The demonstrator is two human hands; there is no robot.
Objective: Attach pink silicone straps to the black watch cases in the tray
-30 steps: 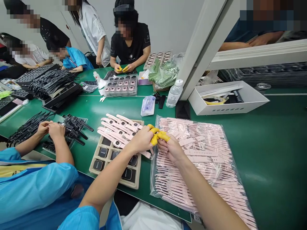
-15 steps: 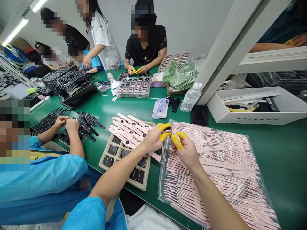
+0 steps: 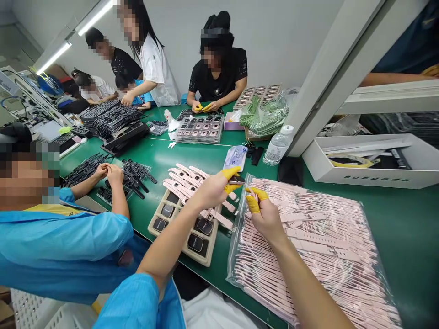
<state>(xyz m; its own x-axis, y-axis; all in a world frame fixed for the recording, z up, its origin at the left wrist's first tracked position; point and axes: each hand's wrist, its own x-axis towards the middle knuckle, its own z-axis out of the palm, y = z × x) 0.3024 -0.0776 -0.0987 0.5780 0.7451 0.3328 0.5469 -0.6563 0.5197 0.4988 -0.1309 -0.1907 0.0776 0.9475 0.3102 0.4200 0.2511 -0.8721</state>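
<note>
My left hand (image 3: pixel 215 188), with yellow finger covers, pinches a small watch case (image 3: pixel 236 182) seen edge-on. Close to its right, my right hand (image 3: pixel 265 214), also in yellow finger covers, pinches the end of a pink watch strap (image 3: pixel 252 193) near the case. Whether strap and case are joined I cannot tell. Below my left arm lies a beige compartment tray (image 3: pixel 207 259) with square black watch cases (image 3: pixel 196 243). Pink-strapped watches (image 3: pixel 185 179) lie across its far part. Under my right hand is a clear bag full of pink straps (image 3: pixel 318 246).
A co-worker's hands (image 3: pixel 111 172) work at the left beside black watches (image 3: pixel 135 176). Farther back are a water bottle (image 3: pixel 278 145), a blue-white packet (image 3: pixel 235 158) and trays of watches (image 3: pixel 199 130). A white box (image 3: pixel 373 176) stands at the right by a slanted post (image 3: pixel 329 77).
The head view has shifted slightly, so the scene sits farther right. My hands stay close together; the watch case has tilted a little and the strap end now shows between my right fingers.
</note>
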